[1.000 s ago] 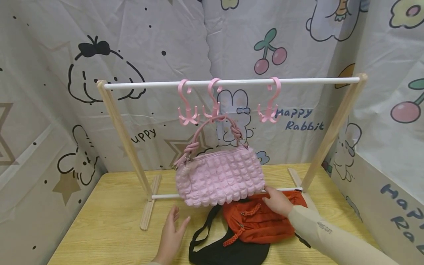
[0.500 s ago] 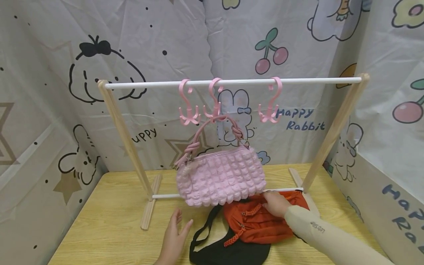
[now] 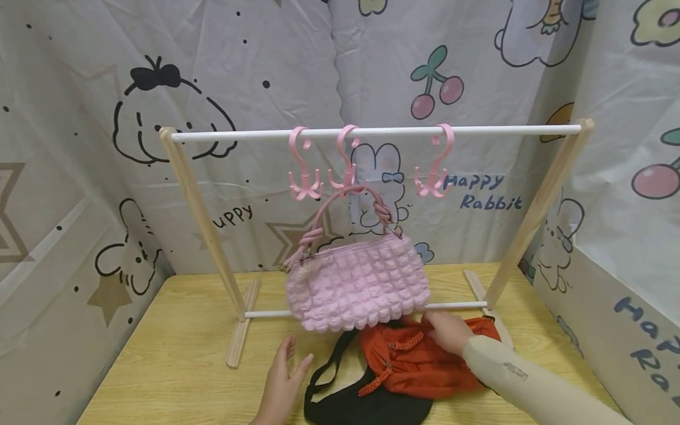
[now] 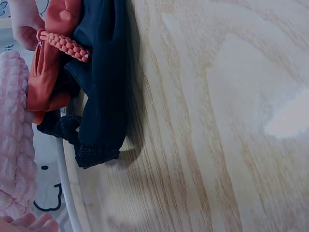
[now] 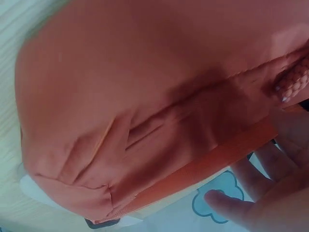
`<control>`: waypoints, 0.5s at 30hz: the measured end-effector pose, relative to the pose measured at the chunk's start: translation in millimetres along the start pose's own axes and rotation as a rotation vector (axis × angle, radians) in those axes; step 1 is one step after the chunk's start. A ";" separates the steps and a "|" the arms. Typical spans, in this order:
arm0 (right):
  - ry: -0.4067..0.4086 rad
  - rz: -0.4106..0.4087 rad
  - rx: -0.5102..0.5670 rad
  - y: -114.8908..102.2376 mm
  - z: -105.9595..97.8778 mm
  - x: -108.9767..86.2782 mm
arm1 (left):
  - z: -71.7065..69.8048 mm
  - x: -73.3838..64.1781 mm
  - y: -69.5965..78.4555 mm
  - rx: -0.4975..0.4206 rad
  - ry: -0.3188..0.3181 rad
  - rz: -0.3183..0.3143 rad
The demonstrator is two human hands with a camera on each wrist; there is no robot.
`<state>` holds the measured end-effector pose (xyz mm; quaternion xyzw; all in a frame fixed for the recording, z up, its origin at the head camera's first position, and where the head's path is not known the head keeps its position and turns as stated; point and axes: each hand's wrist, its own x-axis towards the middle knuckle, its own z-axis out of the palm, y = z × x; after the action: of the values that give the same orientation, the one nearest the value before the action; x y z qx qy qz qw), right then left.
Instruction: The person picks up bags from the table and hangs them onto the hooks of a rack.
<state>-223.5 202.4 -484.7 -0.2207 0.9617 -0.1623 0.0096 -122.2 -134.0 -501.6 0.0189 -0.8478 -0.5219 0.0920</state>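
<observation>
From where I stood, creased pale cloth formed the back wall, a wavy edge running down it at twelve o'clock. A black-outlined puppy drawing sat at ten, printed cherries at one, and blue "Happy Rabbit" lettering at three. The left wall bore a brown star between eight and nine; the right wall showed a yellow flower at two. Below, towards six, spread a yellowish wood-grained counter. Close up, a white glare gleamed on its surface.
</observation>
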 end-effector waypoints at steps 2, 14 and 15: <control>0.007 0.000 -0.007 2.1 -0.5 -2.2 | -0.1 -0.2 0.0 -0.004 -0.005 -0.004; 0.045 -0.024 -0.018 8.2 -6.1 -13.5 | 3.5 -3.4 -2.0 -0.005 0.001 0.001; 0.048 -0.021 -0.017 8.6 -6.8 -15.0 | 3.8 -3.7 -1.8 -0.008 0.002 0.001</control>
<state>-214.2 218.2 -481.8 -0.2269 0.9606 -0.1594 -0.0174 -119.4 -131.0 -505.4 0.0188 -0.8457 -0.5251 0.0933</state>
